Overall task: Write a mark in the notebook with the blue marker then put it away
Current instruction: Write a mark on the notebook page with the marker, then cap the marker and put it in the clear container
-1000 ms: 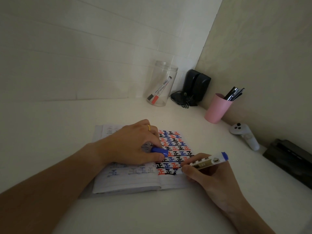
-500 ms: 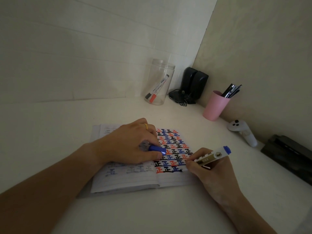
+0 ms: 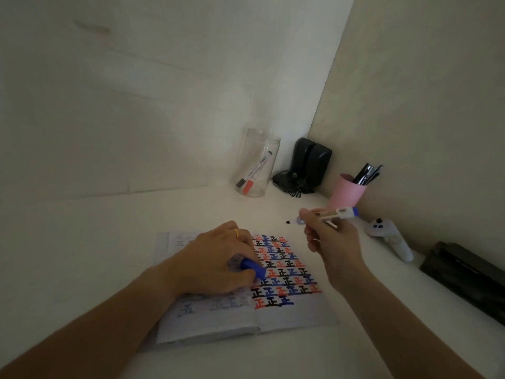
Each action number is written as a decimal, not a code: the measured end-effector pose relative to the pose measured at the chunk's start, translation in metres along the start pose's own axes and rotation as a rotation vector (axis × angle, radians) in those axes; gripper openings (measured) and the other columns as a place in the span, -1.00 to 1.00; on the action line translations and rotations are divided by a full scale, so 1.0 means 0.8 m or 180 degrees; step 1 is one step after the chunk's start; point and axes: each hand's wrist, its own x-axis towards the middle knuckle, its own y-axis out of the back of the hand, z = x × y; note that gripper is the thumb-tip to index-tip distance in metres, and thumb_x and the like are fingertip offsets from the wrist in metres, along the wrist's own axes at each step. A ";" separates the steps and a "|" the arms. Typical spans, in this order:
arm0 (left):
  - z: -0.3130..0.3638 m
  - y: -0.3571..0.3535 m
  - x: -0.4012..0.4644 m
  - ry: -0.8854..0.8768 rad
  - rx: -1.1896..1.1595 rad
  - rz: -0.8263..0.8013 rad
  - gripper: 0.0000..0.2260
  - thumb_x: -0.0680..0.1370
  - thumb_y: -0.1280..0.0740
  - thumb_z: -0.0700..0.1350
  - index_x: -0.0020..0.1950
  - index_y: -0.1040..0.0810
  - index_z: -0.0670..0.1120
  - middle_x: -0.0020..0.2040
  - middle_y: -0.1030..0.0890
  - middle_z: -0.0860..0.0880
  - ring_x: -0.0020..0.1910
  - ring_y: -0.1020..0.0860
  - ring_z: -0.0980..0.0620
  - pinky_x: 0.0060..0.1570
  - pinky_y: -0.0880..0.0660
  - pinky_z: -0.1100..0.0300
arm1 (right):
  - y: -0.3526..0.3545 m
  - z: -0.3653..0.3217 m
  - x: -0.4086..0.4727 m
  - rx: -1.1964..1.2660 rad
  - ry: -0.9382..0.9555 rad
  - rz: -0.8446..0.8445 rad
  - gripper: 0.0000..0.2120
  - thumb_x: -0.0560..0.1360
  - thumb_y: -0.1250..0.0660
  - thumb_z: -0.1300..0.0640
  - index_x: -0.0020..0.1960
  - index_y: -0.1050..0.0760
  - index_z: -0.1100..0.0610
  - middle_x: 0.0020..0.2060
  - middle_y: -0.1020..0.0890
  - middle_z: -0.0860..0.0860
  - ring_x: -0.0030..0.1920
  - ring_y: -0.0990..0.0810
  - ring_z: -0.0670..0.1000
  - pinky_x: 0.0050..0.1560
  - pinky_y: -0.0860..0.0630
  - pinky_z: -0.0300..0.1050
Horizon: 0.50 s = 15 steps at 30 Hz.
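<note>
An open notebook (image 3: 295, 314) lies on the white desk, its right page filled with rows of red, blue and black marks. My left hand (image 3: 216, 266) presses on the notebook and holds the blue marker cap (image 3: 252, 268) between thumb and fingers. My right hand (image 3: 332, 242) is raised above and beyond the page. It holds the uncapped blue marker (image 3: 332, 214) level, tip pointing left toward the clear jar (image 3: 258, 165).
The clear jar at the back holds a red and a black marker. Black speakers (image 3: 310, 166) sit in the corner. A pink cup (image 3: 347, 191) with pens, a white controller (image 3: 389, 239) and a black box (image 3: 464, 274) line the right wall.
My right hand lifted the marker off the notebook's lower right page and moved it up and away, turning it level. The left hand stayed on the notebook with the cap.
</note>
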 end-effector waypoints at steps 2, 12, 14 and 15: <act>-0.001 0.000 0.001 0.0149 -0.0076 0.0161 -0.72 0.52 -0.32 0.19 0.11 -0.66 0.10 0.03 -0.54 0.17 0.02 -0.44 0.18 0.02 -0.49 0.16 | -0.021 0.009 0.009 0.0361 -0.0064 0.0095 -0.79 0.43 -0.53 0.15 0.02 -0.67 0.22 -0.26 -0.70 0.08 -0.25 -0.60 -0.01 -0.26 -0.54 -0.15; -0.020 0.004 0.009 0.1151 -0.0811 0.1780 -0.82 0.47 -0.50 -0.05 0.06 -0.65 0.08 -0.15 -0.67 0.17 -0.16 -0.60 0.22 -0.22 -0.44 0.48 | -0.024 0.039 0.015 0.0982 -0.0112 0.0018 -0.85 0.52 -0.43 0.23 0.07 -0.67 0.21 -0.13 -0.77 0.19 -0.11 -0.74 0.11 -0.10 -0.63 -0.06; -0.021 0.004 0.010 0.1237 -0.0862 0.1829 -0.85 0.45 -0.52 -0.09 -0.01 -0.65 0.06 -0.16 -0.69 0.16 -0.17 -0.62 0.18 -0.22 -0.46 0.45 | -0.026 0.041 0.013 0.0893 -0.0147 0.0009 -0.89 0.48 -0.46 0.21 -0.01 -0.69 0.20 -0.21 -0.74 0.16 -0.18 -0.68 0.08 -0.09 -0.61 -0.07; -0.023 0.004 0.010 0.1257 -0.0872 0.1826 -0.85 0.45 -0.52 -0.10 -0.02 -0.65 0.06 -0.16 -0.69 0.16 -0.17 -0.62 0.17 -0.21 -0.47 0.44 | -0.028 0.041 0.013 0.0833 -0.0157 -0.0010 -0.89 0.46 -0.48 0.20 -0.03 -0.70 0.19 -0.25 -0.73 0.12 -0.20 -0.66 0.07 -0.07 -0.61 -0.06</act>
